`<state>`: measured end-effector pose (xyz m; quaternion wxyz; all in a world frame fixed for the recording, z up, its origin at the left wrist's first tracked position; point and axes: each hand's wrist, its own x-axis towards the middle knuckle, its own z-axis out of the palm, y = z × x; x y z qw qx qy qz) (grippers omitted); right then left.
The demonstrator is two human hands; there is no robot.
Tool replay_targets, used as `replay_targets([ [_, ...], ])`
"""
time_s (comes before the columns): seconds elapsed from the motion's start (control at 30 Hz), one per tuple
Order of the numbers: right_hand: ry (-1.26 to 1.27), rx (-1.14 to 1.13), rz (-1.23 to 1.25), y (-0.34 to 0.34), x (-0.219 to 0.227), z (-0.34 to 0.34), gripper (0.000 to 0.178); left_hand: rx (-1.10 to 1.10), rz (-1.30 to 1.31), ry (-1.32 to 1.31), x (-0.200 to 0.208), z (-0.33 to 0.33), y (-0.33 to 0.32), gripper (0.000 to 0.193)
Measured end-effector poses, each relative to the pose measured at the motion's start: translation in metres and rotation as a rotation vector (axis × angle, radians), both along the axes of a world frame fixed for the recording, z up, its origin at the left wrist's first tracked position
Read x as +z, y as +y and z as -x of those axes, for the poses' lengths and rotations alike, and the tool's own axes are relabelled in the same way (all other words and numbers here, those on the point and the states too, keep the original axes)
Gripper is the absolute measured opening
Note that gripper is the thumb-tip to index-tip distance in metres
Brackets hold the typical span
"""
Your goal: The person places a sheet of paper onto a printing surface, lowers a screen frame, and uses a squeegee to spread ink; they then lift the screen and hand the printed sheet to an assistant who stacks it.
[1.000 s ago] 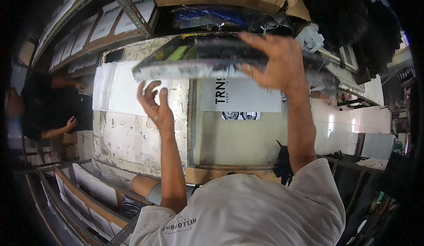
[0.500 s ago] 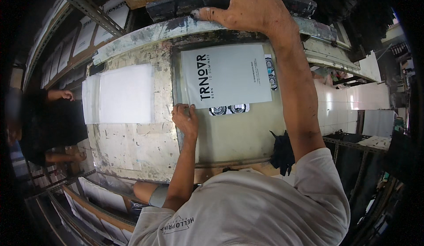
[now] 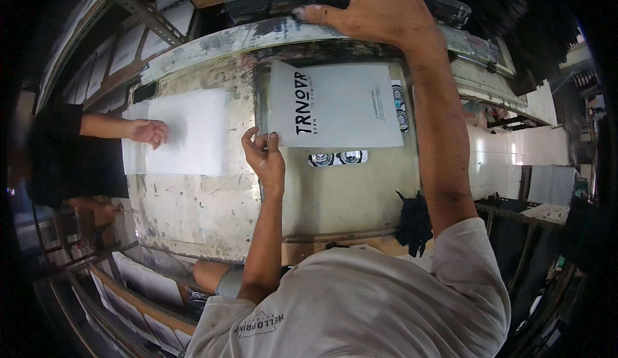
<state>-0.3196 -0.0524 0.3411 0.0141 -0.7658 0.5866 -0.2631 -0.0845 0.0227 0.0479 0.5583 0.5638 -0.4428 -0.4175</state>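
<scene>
A white printed plastic sheet [image 3: 347, 107] with black lettering lies over a pale panel [image 3: 347, 197]. Its left edge is raised and its far left corner curls up. At the near left corner, my left hand [image 3: 265, 155] pinches the sheet between thumb and fingers. Stretched to the far side, my right hand [image 3: 386, 7] spans a long dark, ink-stained bar [image 3: 277, 4], thumb on the near side and fingers beyond, partly cut off by the picture's upper edge. Black-and-white patterned stickers [image 3: 338, 158] show past the sheet's near edge, and more at its right.
Left of the panel, a stack of white sheets [image 3: 187, 133] lies on the paint-flecked table [image 3: 193, 216]. A co-worker's hand [image 3: 151, 133] reaches over that stack. A black rag [image 3: 413, 220] sits by the panel's near right corner. Metal racks [image 3: 135, 10] stand at the left.
The sheet's left side has lifted and its near edge has drawn away from me, with my left hand following. The co-worker's hand has moved right over the white stack. My right hand stays at the bar.
</scene>
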Motion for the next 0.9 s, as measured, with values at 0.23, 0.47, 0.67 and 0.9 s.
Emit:
replay_targets([
  [0.23, 0.031, -0.050, 0.079, -0.002, -0.010, -0.001, 0.054, 0.158, 0.050, 0.045, -0.007, -0.082, -0.010, 0.040],
  [0.47, 0.138, -0.066, 0.212, -0.010, -0.035, 0.024, 0.056, 0.498, -0.025, -0.406, -0.032, -0.246, 0.005, 0.063],
  [0.67, 0.110, -0.094, 0.168, -0.013, -0.041, 0.025, 0.062, 0.664, 0.436, -1.122, 0.020, -0.211, 0.012, 0.048],
  [0.9, 0.086, -0.047, 0.151, -0.016, -0.036, 0.026, 0.061, 0.255, 0.167, -1.178, -0.038, -0.156, -0.008, 0.029],
])
